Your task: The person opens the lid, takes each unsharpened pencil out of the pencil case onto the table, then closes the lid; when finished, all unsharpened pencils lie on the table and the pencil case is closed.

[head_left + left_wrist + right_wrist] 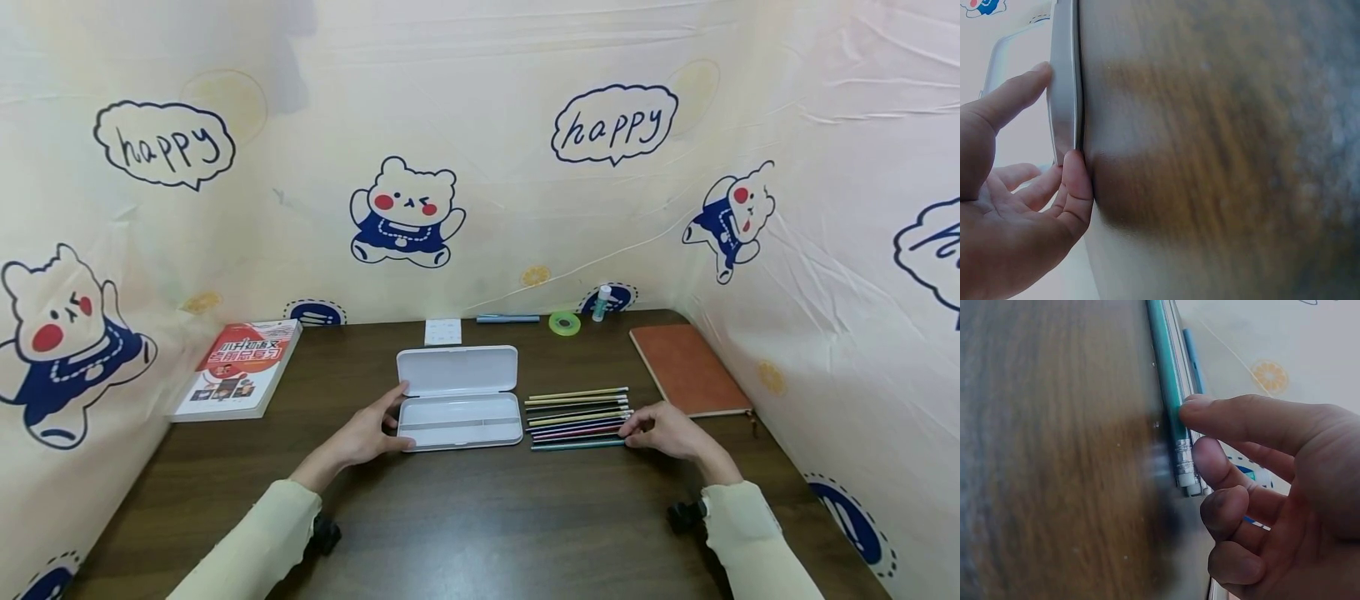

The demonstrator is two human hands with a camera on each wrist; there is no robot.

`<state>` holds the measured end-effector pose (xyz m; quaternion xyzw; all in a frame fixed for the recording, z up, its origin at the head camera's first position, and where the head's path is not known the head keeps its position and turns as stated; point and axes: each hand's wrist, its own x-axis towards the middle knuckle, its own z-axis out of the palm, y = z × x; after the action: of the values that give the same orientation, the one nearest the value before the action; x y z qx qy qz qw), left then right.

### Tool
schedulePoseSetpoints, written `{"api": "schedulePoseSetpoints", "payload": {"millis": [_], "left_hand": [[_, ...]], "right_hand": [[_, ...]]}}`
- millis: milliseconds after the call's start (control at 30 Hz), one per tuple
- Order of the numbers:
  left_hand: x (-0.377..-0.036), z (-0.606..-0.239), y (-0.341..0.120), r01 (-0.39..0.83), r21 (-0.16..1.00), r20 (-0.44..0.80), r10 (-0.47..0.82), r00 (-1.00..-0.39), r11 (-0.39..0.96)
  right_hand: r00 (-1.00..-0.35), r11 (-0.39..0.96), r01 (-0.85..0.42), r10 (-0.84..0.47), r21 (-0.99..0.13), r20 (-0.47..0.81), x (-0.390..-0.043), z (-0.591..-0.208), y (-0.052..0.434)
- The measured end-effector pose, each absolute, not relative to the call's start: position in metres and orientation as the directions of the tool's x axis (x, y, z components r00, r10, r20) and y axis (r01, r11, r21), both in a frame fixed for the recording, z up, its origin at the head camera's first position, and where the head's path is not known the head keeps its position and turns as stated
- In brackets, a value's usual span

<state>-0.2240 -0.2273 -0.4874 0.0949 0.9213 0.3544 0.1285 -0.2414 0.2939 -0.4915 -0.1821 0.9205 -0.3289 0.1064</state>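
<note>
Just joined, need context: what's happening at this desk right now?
A person sits at a dark wooden desk. The left hand touches the left end of an open white pencil case, which looks empty. The right hand has its fingertips on the eraser ends of a row of pencils lying just right of the case. A book, a notebook and tape lie around them.

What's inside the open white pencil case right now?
The pencil case looks empty: only its white tray and a thin divider ridge show. The left hand covers its left edge, hiding that corner. The pencils lie outside, to its right.
</note>
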Motion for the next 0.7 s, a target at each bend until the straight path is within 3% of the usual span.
{"api": "schedulePoseSetpoints", "payload": {"millis": [433, 700], "left_hand": [[-0.223, -0.488, -0.226, 0.074, 0.675, -0.175, 0.256, -0.951, 0.734], [-0.223, -0.487, -0.225, 0.073, 0.675, -0.17, 0.252, -0.953, 0.735]], "right_hand": [[-0.901, 0.682, -0.264, -0.427, -0.682, -0.077, -0.252, -0.484, 0.283], [-0.919, 0.658, -0.2, -0.384, -0.726, -0.094, -0.262, -0.47, 0.256]]}}
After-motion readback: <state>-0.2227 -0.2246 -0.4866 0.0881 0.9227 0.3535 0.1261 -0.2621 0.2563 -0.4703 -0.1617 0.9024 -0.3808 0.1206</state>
